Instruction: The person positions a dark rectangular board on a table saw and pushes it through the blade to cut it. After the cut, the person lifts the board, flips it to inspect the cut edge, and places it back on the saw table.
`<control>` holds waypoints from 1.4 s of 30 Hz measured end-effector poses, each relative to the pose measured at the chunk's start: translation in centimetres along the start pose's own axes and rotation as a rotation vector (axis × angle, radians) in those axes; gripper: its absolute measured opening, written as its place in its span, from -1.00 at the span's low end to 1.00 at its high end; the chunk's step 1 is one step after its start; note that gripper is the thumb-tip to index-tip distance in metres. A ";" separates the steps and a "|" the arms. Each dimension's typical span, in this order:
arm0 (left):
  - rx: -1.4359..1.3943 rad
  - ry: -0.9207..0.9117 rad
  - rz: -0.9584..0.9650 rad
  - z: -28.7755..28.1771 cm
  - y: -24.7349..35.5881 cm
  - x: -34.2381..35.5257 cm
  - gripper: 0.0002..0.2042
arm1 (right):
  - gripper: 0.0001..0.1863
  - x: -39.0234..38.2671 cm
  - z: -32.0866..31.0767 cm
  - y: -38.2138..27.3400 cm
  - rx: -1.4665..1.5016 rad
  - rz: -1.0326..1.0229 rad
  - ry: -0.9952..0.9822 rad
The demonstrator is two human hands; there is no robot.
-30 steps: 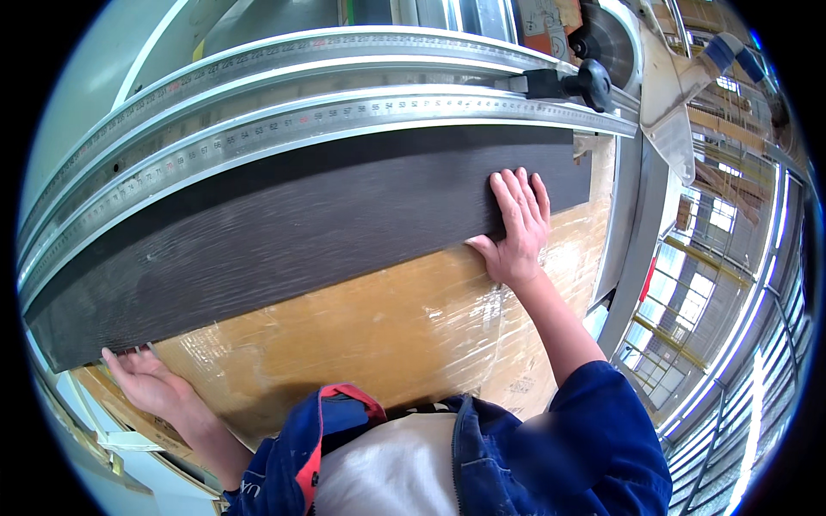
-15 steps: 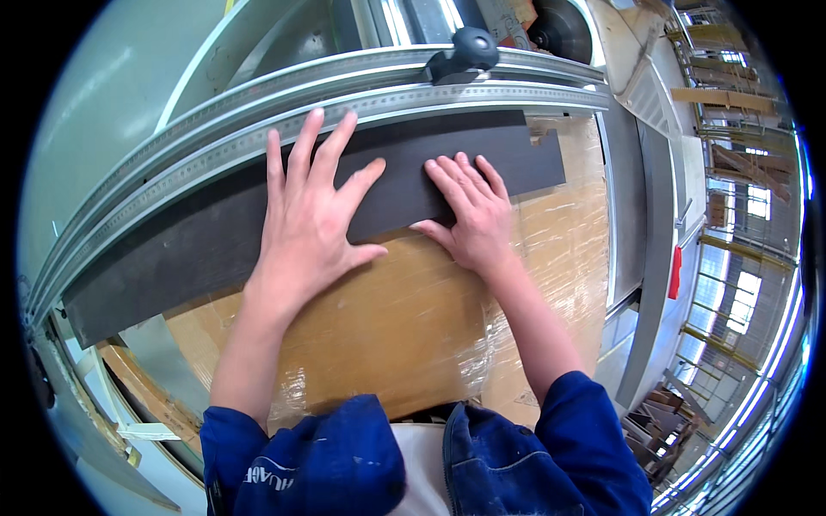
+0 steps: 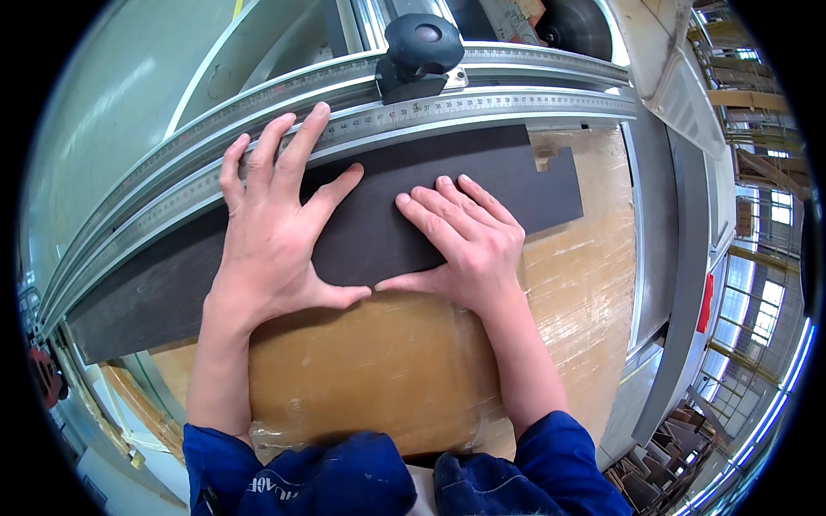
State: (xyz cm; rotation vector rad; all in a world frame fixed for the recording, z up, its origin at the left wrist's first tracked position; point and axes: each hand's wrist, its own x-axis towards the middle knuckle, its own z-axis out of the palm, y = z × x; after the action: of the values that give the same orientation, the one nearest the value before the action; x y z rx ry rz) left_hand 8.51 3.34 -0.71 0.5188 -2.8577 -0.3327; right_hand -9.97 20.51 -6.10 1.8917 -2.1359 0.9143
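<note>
My left hand lies spread across a dark grey board, its fingertips reaching onto the aluminium ruler rail behind it and its thumb at the board's near edge. Beside it, my right hand rests flat on the board, fingers bent slightly, thumb along that same near edge. The board lies along the rail and has a notched right end. Underneath is a brown, plastic-wrapped sheet. A black knob clamp sits on the rail above my hands.
A circular saw blade is at the back right, by a pale guard. A metal table edge with a red part runs down the right. A pale panel surface lies at the upper left.
My left hand has moved from under the board's left edge to on top, near my right hand. My right hand has shifted leftward along the board. The black clamp appears further left on the rail.
</note>
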 end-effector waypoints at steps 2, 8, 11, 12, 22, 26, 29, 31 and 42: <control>-0.013 0.005 0.006 0.1 -0.1 0.0 -0.04 | -0.25 0.0 -0.3 0.2 0.038 -0.005 -0.002; 0.039 0.009 0.018 0.4 -0.3 0.0 -0.04 | -0.38 -0.5 -0.3 1.1 0.119 -0.023 0.050; 0.082 -0.001 0.030 0.3 -0.5 -0.1 0.00 | -0.71 -0.7 -1.5 1.7 0.060 0.079 0.250; 0.081 0.005 0.033 0.2 -0.5 -0.1 0.00 | -0.77 -1.1 -1.8 2.1 0.034 0.124 0.312; 0.043 0.051 0.073 0.6 -0.4 -0.3 -0.05 | -0.85 -1.1 -2.2 6.9 -0.294 0.415 0.424; 0.025 0.041 0.067 0.6 -0.2 -0.8 -0.05 | -0.71 -1.1 -1.8 7.2 -0.371 0.420 0.291; 0.000 -0.008 0.018 1.9 2.6 -1.4 -0.12 | -0.68 -1.3 -1.9 7.9 -0.357 0.447 0.239; 0.050 0.024 0.045 3.6 6.1 -1.7 -0.28 | -0.67 -1.2 -1.7 7.8 -0.316 0.473 0.227; -0.054 0.369 0.142 7.5 7.3 -1.4 -0.59 | -0.62 -2.0 -1.7 7.7 -0.259 0.400 0.186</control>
State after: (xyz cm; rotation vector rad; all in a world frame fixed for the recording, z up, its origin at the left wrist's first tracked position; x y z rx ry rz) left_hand 5.59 11.87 -6.18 0.3252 -2.5030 -0.2579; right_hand -17.32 23.33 -8.32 1.2342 -2.4190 0.7890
